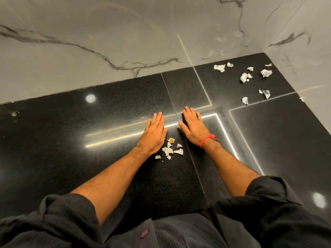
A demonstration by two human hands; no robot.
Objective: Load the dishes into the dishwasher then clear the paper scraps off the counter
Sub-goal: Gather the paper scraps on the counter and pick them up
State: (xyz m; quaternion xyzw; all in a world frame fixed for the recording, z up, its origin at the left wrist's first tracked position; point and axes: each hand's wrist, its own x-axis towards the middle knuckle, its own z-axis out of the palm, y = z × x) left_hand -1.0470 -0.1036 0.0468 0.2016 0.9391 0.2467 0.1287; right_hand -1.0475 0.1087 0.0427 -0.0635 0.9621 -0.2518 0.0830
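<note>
Paper scraps (pixel 170 149) between flat hands (pixel 154 133), counter (pixel 71 140)

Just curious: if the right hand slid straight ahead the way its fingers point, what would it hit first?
Probably nothing on the counter: the right hand points at the marble wall, while the far paper scraps lie off to its right.

Black speckled counter (pixel 71 140), white paper scraps (pixel 170 149), grey-veined marble wall (pixel 89 42).

Counter (pixel 71 140): glossy black speckled stone. Wall (pixel 89 24): smooth veined marble. Scraps (pixel 170 149): crumpled paper.
</note>
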